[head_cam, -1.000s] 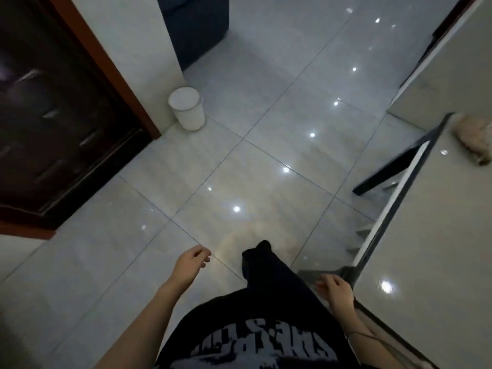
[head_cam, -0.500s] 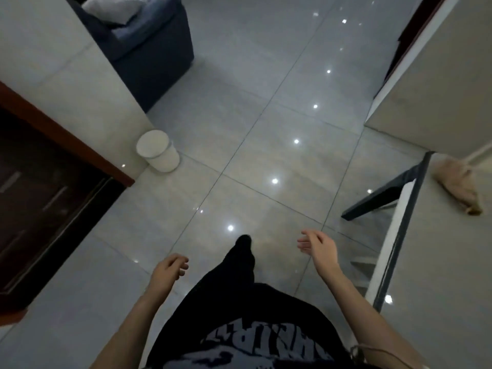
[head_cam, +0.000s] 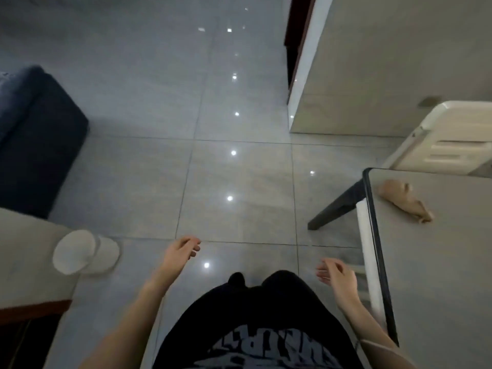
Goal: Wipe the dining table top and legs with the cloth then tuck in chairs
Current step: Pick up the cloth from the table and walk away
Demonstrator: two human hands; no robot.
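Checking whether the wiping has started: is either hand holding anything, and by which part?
Nothing is held. The left hand and right hand hang loosely curled over the floor; the cloth lies untouched on the table.

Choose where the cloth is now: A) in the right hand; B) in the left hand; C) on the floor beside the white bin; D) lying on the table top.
D: the crumpled cloth lies on the table top near its far corner, while the left hand and the right hand hold nothing.
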